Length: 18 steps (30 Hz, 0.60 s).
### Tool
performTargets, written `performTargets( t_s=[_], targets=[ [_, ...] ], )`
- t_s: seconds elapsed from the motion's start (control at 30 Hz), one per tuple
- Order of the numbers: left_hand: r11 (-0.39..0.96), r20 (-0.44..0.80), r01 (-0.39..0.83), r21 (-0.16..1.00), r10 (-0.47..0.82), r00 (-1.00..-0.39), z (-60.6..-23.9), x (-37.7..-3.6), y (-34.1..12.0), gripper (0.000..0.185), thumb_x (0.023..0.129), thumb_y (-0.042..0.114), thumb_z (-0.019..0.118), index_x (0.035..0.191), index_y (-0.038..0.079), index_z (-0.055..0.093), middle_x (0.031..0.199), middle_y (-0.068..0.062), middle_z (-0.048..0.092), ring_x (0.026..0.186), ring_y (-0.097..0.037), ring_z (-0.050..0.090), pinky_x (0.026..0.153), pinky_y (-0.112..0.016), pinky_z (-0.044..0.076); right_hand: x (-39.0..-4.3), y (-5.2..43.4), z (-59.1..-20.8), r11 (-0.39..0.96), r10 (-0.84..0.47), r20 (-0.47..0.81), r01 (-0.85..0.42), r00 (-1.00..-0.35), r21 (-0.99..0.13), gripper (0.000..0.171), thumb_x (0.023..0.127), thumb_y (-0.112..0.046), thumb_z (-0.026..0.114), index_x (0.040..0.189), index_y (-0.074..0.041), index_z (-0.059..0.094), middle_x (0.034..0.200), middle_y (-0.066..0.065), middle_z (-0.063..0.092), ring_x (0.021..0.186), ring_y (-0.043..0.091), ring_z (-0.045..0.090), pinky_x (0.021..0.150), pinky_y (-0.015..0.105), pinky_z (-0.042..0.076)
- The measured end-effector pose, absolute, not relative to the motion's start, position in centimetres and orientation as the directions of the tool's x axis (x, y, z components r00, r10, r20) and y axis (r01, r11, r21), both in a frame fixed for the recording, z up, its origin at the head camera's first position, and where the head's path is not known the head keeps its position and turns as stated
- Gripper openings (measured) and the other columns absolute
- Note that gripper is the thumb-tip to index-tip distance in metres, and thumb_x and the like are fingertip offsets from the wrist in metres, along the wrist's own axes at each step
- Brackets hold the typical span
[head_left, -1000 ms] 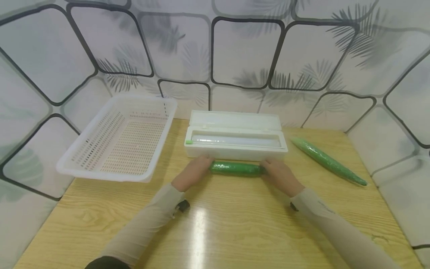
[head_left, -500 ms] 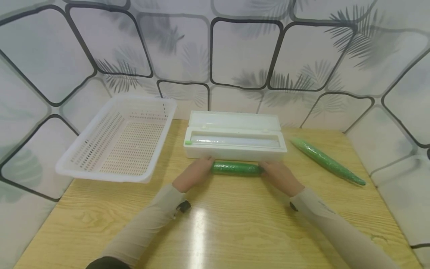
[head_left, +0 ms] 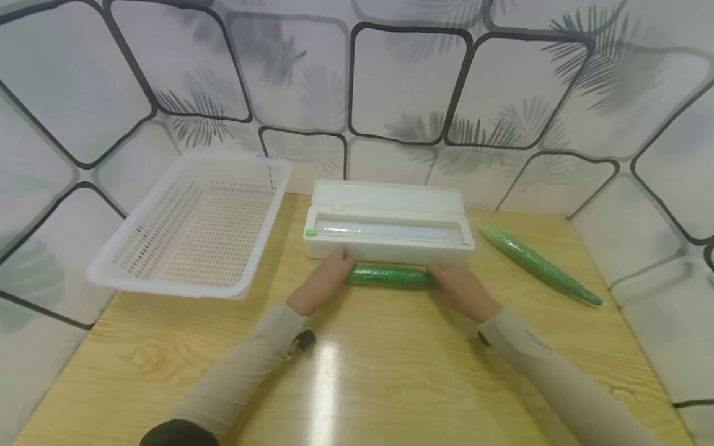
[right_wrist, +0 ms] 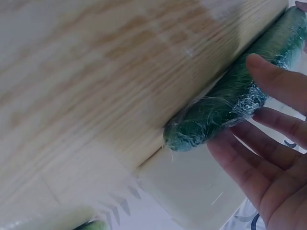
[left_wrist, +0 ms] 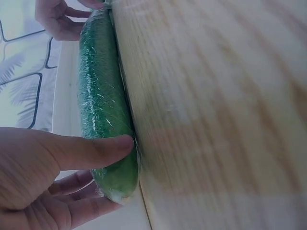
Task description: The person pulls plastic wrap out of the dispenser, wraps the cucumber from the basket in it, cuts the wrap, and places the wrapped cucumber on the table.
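Note:
A green cucumber (head_left: 390, 276) in shiny cling film lies crosswise on the wooden table. At its left end my left hand (head_left: 328, 279) holds it, and the left wrist view shows the thumb (left_wrist: 112, 147) across one side with fingers curled beneath the pale tip. My right hand (head_left: 458, 288) grips the other end; in the right wrist view its thumb (right_wrist: 273, 74) lies over the film and the fingers go round the far side. Crumpled film gathers near that end. Just behind the cucumber stands a white cling film box (head_left: 389, 253), lid raised, with a roll inside.
A second wrapped cucumber (head_left: 538, 263) lies slanted on the table (head_left: 401, 371) to the right. On the left sits a white perforated basket (head_left: 167, 288). Patterned walls (head_left: 407, 87) close off the back and both sides.
Both hands keep hold of the cucumber's ends, almost in place. The head view has shifted slightly. Basket, box and second cucumber stay where they were.

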<state>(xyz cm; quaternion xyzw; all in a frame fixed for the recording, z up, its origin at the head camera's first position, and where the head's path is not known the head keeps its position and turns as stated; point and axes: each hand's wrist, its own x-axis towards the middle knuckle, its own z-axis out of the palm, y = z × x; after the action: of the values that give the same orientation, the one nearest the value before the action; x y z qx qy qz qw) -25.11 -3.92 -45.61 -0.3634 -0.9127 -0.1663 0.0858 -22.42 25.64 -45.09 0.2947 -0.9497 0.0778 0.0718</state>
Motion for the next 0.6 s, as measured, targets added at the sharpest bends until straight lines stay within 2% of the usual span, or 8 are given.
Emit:
performTargets(
  t_s=[0.13,0.37,0.47,0.6],
  targets=[
    [0.699,0.230,0.664,0.267,0.623,-0.748,-45.45,-25.13,-3.94,0.024,0.081,-0.014,0.050,0.103,-0.005,0.054,0.095,-0.013,0.050,0.087,-0.022,0.050,0.078,-0.032,0.051,-22.61,25.57,-45.14,0.815,-0.547,0.181,-0.570,-0.817,-0.110,0.043,0.069,-0.009,0.080,0.105,0.000,0.057,0.084,0.012,0.063,0.074,0.026,0.062,0.066,0.038,0.055],
    [0.709,0.116,0.587,0.391,0.594,-0.796,-44.92,-24.92,-3.78,0.036,0.081,-0.012,0.053,0.116,-0.004,0.053,0.108,-0.017,0.059,0.104,-0.030,0.057,0.094,-0.038,0.050,-22.56,25.47,-45.32,0.811,-0.564,0.173,-0.581,-0.808,-0.067,0.040,0.069,-0.008,0.080,0.100,-0.003,0.056,0.082,0.010,0.063,0.071,0.024,0.061,0.063,0.035,0.053],
    [0.714,0.070,0.560,0.420,0.589,-0.805,-44.81,-24.84,-3.84,0.040,0.080,-0.012,0.054,0.118,-0.003,0.050,0.109,-0.017,0.057,0.104,-0.030,0.057,0.093,-0.039,0.050,-22.56,25.31,-45.28,0.814,-0.561,0.157,-0.576,-0.813,-0.072,0.040,0.070,-0.008,0.079,0.103,-0.002,0.058,0.085,0.011,0.065,0.074,0.025,0.063,0.065,0.035,0.055],
    [0.715,0.065,0.564,0.413,0.594,-0.802,-44.93,-24.79,-3.78,0.041,0.075,-0.011,0.059,0.114,-0.001,0.049,0.104,-0.015,0.051,0.094,-0.026,0.054,0.084,-0.035,0.053,-22.62,25.30,-45.28,0.829,-0.543,0.118,-0.553,-0.832,-0.084,0.041,0.072,-0.008,0.078,0.108,0.000,0.059,0.092,0.014,0.068,0.079,0.027,0.066,0.070,0.036,0.056]
  ],
)
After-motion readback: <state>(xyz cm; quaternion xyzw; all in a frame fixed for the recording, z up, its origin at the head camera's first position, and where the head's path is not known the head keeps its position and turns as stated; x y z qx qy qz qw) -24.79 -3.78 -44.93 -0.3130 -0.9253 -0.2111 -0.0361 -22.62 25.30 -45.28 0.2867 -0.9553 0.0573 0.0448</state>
